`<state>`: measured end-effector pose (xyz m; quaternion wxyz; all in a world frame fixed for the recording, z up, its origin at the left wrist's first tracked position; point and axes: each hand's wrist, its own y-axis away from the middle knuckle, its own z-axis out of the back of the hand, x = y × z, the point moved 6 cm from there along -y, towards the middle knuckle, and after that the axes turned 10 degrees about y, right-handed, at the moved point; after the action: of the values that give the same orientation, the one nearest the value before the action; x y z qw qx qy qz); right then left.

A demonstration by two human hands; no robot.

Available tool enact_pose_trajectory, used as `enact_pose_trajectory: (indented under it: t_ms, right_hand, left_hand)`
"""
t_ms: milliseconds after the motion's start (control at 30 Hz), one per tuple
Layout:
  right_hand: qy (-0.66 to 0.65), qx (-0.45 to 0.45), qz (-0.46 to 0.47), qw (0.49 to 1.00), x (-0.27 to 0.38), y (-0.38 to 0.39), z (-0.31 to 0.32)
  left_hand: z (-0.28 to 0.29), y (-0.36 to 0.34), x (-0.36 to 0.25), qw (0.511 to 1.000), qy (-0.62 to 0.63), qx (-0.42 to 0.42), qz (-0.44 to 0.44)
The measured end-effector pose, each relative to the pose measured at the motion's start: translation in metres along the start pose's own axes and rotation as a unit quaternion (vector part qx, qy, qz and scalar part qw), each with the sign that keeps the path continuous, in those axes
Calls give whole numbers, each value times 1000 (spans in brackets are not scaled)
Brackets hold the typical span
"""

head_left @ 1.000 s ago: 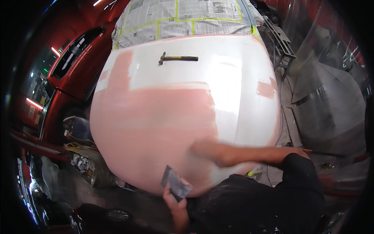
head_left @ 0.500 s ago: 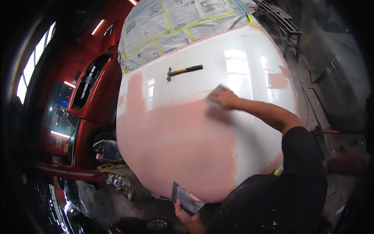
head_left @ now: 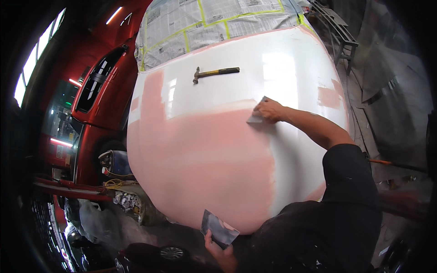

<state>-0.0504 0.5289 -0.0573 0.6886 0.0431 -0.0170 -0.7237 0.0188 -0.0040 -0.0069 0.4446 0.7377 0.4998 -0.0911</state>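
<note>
My right hand [head_left: 271,110] grips a thin grey filler spreader [head_left: 256,119], its lower edge at the car's large white panel [head_left: 243,88]. The spreader is by the upper right border of a broad pink filler coat [head_left: 205,154] on that panel. Low in the view, by the panel's near edge, my left hand [head_left: 219,254] holds a flat dark grey filler board [head_left: 215,226] with pink smears on its right side. A ball-peen hammer [head_left: 218,72] with a yellow and black handle lies on the white area beyond my right hand.
Newspaper masking [head_left: 182,29] with yellow-green tape covers the far part of the car. A red vehicle [head_left: 98,118] stands at the left, near a sack of crumpled paper [head_left: 129,200] and a yellow cord [head_left: 117,184]. A metal bench [head_left: 339,32] stands far right.
My right hand and the spreader have moved a little right across the panel. My left hand stays almost in place with the board. The whole view has shifted slightly.
</note>
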Motion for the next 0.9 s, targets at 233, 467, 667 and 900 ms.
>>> enact_pose_trajectory:
  t_ms: [233,467,667,900]
  right_hand:
    - [47,125,73,988,42,98,15]
    - [-389,-181,149,891,195,143,101]
    - [-347,-85,324,876,328,160,104]
    - [-142,-1,421,896,302,128,77]
  left_hand:
    - [-16,7,8,990,4,138,34]
    - [-2,-12,24,994,78,62,32]
    - [8,-30,42,992,76,25,94]
    - [-8,-28,-31,959,224,134,106]
